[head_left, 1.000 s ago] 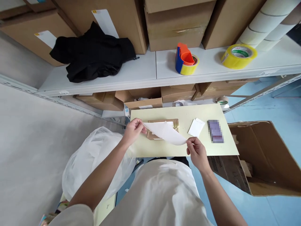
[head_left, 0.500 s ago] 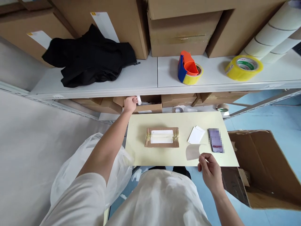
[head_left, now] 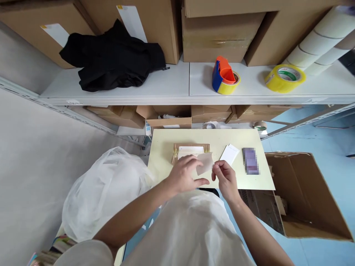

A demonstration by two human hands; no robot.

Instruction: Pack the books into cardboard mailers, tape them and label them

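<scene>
A small, pale, translucent slip of paper (head_left: 205, 163) was held between both hands just above the near edge of the pale yellow rectangular tabletop (head_left: 244, 179), over the near right corner of a flat brown cardboard packet (head_left: 177, 149). The left hand (head_left: 184, 175) lay over the slip's left side, its fingers (head_left: 194, 162) spread across the sheet and its thumb stretched out underneath, so the paper was pinched between them. The right hand (head_left: 225, 177) met it from the right, with thumb and forefinger closed on the slip's right edge and the other fingers curled in.

The cardboard packet carried a white rectangular label (head_left: 190, 150) and shiny clear tape at its ends; the left hand hid its near part. Just right of the hands lay a small white card (head_left: 229, 154), tilted, and further right a purple rectangular object (head_left: 250, 160), blurred beyond telling.

To the right of the table stood an open brown cardboard box (head_left: 313, 192) on the blue floor. To the left, near the person, sat a bulging white plastic bag (head_left: 102, 188). On the far white shelf (head_left: 166, 83) were a crumpled black garment (head_left: 116, 62), an orange and blue tape dispenser (head_left: 224, 74) and a yellow roll of tape (head_left: 285, 77), with large brown cartons behind them.
</scene>
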